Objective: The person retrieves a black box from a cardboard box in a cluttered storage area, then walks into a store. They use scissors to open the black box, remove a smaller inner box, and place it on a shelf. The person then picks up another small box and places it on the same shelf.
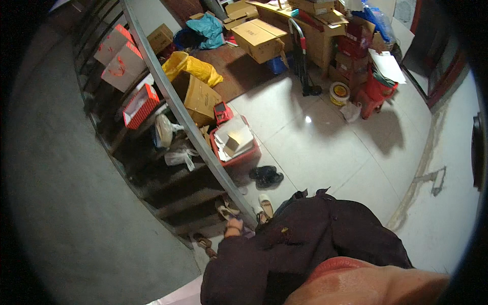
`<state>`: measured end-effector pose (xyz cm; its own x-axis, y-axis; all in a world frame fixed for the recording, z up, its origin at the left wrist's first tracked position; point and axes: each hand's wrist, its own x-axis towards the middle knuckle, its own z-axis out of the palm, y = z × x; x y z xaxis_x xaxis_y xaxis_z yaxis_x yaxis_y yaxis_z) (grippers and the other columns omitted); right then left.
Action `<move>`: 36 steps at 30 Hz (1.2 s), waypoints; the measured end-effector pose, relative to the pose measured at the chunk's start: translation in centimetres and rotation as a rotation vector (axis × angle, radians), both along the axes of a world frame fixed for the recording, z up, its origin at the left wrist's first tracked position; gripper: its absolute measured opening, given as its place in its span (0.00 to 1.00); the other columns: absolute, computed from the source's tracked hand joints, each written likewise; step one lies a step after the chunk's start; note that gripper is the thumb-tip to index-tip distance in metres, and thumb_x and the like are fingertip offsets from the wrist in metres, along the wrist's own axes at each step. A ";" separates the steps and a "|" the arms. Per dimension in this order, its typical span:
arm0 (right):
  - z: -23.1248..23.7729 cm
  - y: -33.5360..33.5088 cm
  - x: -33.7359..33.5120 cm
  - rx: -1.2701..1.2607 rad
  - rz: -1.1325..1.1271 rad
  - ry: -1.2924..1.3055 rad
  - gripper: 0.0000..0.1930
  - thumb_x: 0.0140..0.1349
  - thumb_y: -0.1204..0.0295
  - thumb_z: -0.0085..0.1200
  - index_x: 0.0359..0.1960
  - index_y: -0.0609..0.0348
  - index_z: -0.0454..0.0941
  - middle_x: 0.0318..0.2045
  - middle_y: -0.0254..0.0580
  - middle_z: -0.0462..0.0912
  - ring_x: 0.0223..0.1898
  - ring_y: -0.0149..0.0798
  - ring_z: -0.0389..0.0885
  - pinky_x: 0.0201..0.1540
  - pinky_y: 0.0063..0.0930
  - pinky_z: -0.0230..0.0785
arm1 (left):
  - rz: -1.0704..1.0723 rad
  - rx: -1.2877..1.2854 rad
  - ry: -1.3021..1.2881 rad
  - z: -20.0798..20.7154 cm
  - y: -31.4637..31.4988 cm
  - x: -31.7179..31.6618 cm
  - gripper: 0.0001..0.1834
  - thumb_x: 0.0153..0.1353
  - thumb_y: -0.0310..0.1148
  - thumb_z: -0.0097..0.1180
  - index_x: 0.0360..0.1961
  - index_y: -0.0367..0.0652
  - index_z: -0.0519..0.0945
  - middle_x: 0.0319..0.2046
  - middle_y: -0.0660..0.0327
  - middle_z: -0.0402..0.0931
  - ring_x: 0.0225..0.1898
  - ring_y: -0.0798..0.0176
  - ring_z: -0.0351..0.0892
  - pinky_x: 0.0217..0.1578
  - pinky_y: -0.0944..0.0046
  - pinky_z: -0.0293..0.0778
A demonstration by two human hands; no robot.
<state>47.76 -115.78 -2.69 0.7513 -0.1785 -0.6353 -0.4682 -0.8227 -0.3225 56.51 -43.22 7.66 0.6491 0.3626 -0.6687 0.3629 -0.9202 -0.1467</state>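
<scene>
1. Far left, stairs (175, 204) run down toward us, with two striped gift bags (121, 67) high up on them.
2. Moving right, a red box (138, 113) sits lower on the steps, and nearer still lies a clear plastic bag (179, 159).
3. Now the metal rail (178, 108), slanting from far left to near centre; beyond it, a yellow bag (203, 71) slumps beside an open carton (202, 101).
4. Near, at the foot of the stairs, brown shoes (204, 244) rest on the floor.
5. And here's the action: the left hand (234, 226) is down by the rail's near end, right at a shoe (224, 208) on the lowest steps. Clamped on it or merely touching? I can't tell.
6. Just right of the rail, pale shoes (266, 205) stand near; farther, a black bundle (266, 176) lies by a red bin (246, 158) topped with papers.
7. Far right, a hand truck (300, 56), a bucket (339, 94), then a red stool (371, 100) near the wall.
</scene>
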 end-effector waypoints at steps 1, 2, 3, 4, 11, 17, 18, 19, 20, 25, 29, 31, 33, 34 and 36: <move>0.3 -0.5 5.6 -0.030 0.056 -0.045 0.17 0.57 0.63 0.49 0.41 0.62 0.82 0.39 0.62 0.81 0.44 0.58 0.80 0.48 0.45 0.72 | 0.163 -0.027 -0.063 -0.1 0.2 -0.9 0.31 0.64 0.56 0.49 0.19 0.36 0.77 0.14 0.53 0.67 0.16 0.57 0.68 0.21 0.52 0.67; 0.7 -0.6 11.6 -0.100 0.095 -0.064 0.17 0.57 0.63 0.49 0.40 0.61 0.82 0.38 0.62 0.81 0.44 0.58 0.80 0.48 0.45 0.72 | 0.211 -0.051 -0.070 -0.1 0.4 -1.1 0.32 0.63 0.58 0.48 0.18 0.37 0.75 0.13 0.54 0.65 0.15 0.58 0.64 0.20 0.52 0.64; 1.3 -0.6 17.7 -0.189 0.104 -0.056 0.17 0.57 0.62 0.48 0.39 0.61 0.82 0.38 0.62 0.81 0.44 0.58 0.80 0.48 0.45 0.72 | 0.312 -0.072 0.004 0.2 0.4 -1.4 0.33 0.63 0.59 0.48 0.16 0.38 0.74 0.12 0.56 0.64 0.13 0.60 0.60 0.19 0.52 0.61; 1.7 -0.3 23.1 -0.138 0.156 -0.156 0.16 0.56 0.63 0.49 0.38 0.61 0.82 0.38 0.60 0.82 0.43 0.58 0.80 0.48 0.46 0.72 | 0.369 -0.087 0.020 0.4 0.3 -1.0 0.34 0.63 0.62 0.47 0.15 0.40 0.72 0.12 0.57 0.62 0.13 0.60 0.58 0.18 0.52 0.58; 4.4 4.1 52.8 -0.058 0.116 -0.290 0.16 0.56 0.63 0.51 0.41 0.59 0.83 0.38 0.54 0.84 0.42 0.54 0.82 0.48 0.42 0.73 | 0.561 -0.161 0.022 0.1 -0.9 10.7 0.39 0.60 0.64 0.43 0.47 0.35 0.81 0.49 0.38 0.76 0.51 0.38 0.75 0.50 0.44 0.70; 3.3 12.3 66.0 0.031 0.460 0.139 0.17 0.57 0.60 0.53 0.44 0.54 0.83 0.38 0.49 0.85 0.43 0.53 0.82 0.48 0.39 0.73 | 0.482 -0.204 -0.224 -0.3 1.9 35.6 0.37 0.56 0.64 0.49 0.40 0.34 0.82 0.40 0.37 0.78 0.46 0.36 0.77 0.48 0.44 0.71; 3.8 13.8 68.4 0.046 0.537 0.102 0.17 0.57 0.59 0.53 0.44 0.54 0.83 0.38 0.49 0.85 0.42 0.53 0.82 0.47 0.40 0.73 | 0.404 -0.155 -0.269 0.9 2.6 40.7 0.34 0.56 0.61 0.52 0.39 0.33 0.82 0.41 0.37 0.78 0.46 0.36 0.77 0.47 0.44 0.71; 3.8 15.2 70.4 -0.018 0.583 0.128 0.18 0.57 0.59 0.54 0.44 0.53 0.83 0.38 0.48 0.85 0.42 0.53 0.82 0.46 0.40 0.73 | 0.366 -0.275 -0.498 2.2 3.2 44.8 0.33 0.56 0.58 0.54 0.40 0.32 0.80 0.41 0.36 0.78 0.45 0.36 0.77 0.48 0.45 0.71; 4.1 16.1 72.7 0.052 0.554 0.079 0.17 0.57 0.58 0.54 0.42 0.54 0.84 0.38 0.49 0.84 0.42 0.54 0.82 0.46 0.42 0.73 | 0.354 -0.256 -0.422 3.4 3.9 49.3 0.33 0.56 0.58 0.55 0.41 0.32 0.80 0.41 0.37 0.78 0.46 0.36 0.77 0.48 0.45 0.71; 5.3 20.4 85.5 0.101 0.449 -0.025 0.15 0.59 0.61 0.56 0.41 0.56 0.83 0.39 0.51 0.83 0.41 0.54 0.81 0.45 0.44 0.73 | 0.324 -0.247 -0.483 7.3 7.7 67.2 0.30 0.57 0.55 0.55 0.43 0.34 0.80 0.40 0.38 0.79 0.45 0.37 0.78 0.47 0.46 0.72; 4.5 24.5 99.7 0.147 0.539 -0.061 0.15 0.58 0.59 0.55 0.37 0.58 0.84 0.38 0.52 0.83 0.39 0.56 0.81 0.42 0.45 0.73 | 0.357 -0.142 -0.456 8.4 10.9 74.7 0.30 0.56 0.55 0.55 0.44 0.36 0.80 0.39 0.38 0.79 0.44 0.37 0.78 0.47 0.45 0.72; 4.6 27.7 106.7 0.055 0.659 -0.059 0.16 0.58 0.58 0.54 0.35 0.58 0.84 0.36 0.52 0.83 0.38 0.57 0.80 0.40 0.46 0.72 | 0.392 -0.021 -0.323 9.2 12.4 77.6 0.32 0.54 0.57 0.55 0.44 0.36 0.80 0.40 0.36 0.78 0.45 0.35 0.77 0.49 0.44 0.71; 5.2 31.4 114.8 0.040 0.830 -0.023 0.17 0.58 0.57 0.53 0.29 0.60 0.82 0.29 0.56 0.82 0.34 0.58 0.80 0.38 0.47 0.73 | 0.420 0.006 -0.219 10.6 14.6 80.4 0.37 0.54 0.63 0.52 0.40 0.31 0.80 0.39 0.34 0.77 0.46 0.33 0.76 0.48 0.42 0.70; 5.9 33.5 118.7 0.078 0.802 -0.105 0.18 0.59 0.58 0.51 0.28 0.62 0.81 0.29 0.58 0.81 0.34 0.59 0.80 0.39 0.47 0.73 | 0.446 0.000 -0.254 11.5 15.5 81.9 0.38 0.53 0.64 0.52 0.41 0.33 0.80 0.38 0.35 0.78 0.46 0.33 0.76 0.48 0.43 0.71; 7.6 37.8 126.4 0.104 0.780 -0.206 0.13 0.57 0.63 0.50 0.26 0.60 0.81 0.32 0.55 0.83 0.36 0.58 0.82 0.41 0.48 0.73 | 0.501 0.042 -0.409 13.0 16.9 85.5 0.36 0.54 0.64 0.51 0.37 0.35 0.80 0.35 0.38 0.79 0.41 0.34 0.78 0.43 0.42 0.72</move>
